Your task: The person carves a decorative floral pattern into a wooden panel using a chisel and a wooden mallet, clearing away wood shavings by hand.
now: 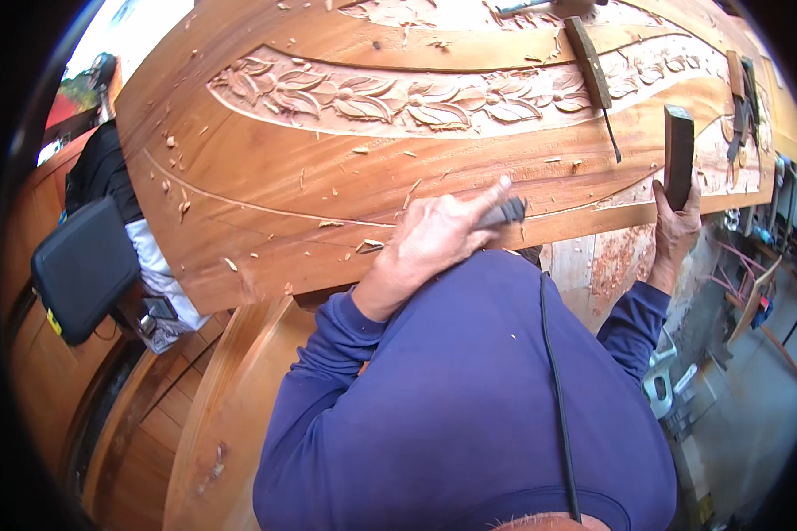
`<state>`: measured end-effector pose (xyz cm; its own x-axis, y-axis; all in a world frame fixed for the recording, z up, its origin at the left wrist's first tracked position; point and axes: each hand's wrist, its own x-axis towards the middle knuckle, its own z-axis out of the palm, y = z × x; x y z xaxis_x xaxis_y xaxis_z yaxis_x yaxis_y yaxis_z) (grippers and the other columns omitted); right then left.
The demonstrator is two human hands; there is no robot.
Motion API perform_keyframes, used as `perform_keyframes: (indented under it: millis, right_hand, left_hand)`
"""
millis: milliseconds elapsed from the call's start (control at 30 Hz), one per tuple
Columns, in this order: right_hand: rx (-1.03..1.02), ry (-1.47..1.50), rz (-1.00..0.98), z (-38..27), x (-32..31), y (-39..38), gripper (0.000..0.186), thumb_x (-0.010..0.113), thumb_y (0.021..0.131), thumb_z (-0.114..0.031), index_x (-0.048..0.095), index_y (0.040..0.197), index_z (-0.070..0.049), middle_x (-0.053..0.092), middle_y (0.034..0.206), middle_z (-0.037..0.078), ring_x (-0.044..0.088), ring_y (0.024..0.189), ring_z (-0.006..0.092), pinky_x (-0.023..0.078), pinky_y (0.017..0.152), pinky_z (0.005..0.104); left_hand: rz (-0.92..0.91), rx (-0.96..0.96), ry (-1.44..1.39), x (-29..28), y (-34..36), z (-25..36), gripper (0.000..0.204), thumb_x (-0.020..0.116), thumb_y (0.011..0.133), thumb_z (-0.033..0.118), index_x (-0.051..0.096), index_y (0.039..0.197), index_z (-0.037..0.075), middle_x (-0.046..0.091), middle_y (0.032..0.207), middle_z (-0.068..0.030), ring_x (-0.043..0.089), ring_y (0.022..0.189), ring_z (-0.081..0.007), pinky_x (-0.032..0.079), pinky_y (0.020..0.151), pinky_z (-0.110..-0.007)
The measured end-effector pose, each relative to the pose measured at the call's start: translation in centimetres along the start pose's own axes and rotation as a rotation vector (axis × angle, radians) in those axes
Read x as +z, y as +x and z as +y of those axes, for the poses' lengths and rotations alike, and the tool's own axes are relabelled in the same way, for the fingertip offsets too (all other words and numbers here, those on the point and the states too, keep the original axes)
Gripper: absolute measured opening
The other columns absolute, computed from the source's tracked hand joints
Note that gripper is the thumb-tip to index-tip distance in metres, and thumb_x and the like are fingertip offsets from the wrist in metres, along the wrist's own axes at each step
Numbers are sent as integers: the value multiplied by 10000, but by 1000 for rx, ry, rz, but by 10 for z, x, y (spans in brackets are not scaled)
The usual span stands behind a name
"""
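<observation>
Left hand [434, 237]: fingers curled round a dark tool [508, 212], its end poking out past them, just above the board's near edge. Right hand [677, 226]: fingers gripping a wooden block [679, 155], held upright above them. Wooden board [310, 173] beneath and beyond left fingers; carved floral band [416, 102] farther out. Wood-handled chisel [588, 64] lies beyond right fingers, to their left. Chips [330, 223] left of left fingers.
</observation>
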<state>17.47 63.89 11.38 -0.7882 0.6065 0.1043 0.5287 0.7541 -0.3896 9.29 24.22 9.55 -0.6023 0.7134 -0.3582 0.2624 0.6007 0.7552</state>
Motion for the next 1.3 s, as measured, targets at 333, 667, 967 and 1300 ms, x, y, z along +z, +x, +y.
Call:
perform_keyframes:
  millis: [333, 667, 967, 1300]
  right_hand:
    - [-390, 90, -44, 79, 2, 62, 501, 738, 873, -80, 654, 1365, -120, 740, 1128, 156, 716, 1035, 314, 535, 934, 399]
    - [-635, 8, 43, 121, -1, 91, 549, 648, 882, -45, 641, 1421, -150, 658, 1376, 133, 610, 1267, 323, 448, 1096, 437]
    - [-840, 61, 468, 42, 26, 37, 462, 770, 939, -271, 678, 1348, -79, 658, 1366, 123, 614, 1255, 313, 443, 1092, 450]
    - [-817, 80, 371, 28, 35, 41, 522, 773, 910, -355, 679, 1369, -124, 654, 1368, 106, 572, 1304, 318, 365, 1152, 488]
  left_hand:
    - [235, -61, 174, 34, -12, 20, 819, 790, 808, 135, 476, 1540, 330, 741, 935, -151, 726, 782, -363, 588, 686, -486]
    - [461, -190, 193, 60, -15, 38, 813, 814, 847, 272, 437, 1565, 313, 743, 1009, -155, 728, 864, -371, 581, 735, -492]
    - [500, -351, 199, 67, -10, 63, 782, 768, 883, 460, 438, 1568, 272, 720, 853, -225, 713, 819, -438, 572, 736, -520]
    - [835, -11, 106, 47, 95, 57, 469, 557, 1057, 284, 506, 1478, 85, 725, 1003, -279, 715, 890, -460, 580, 755, -528]
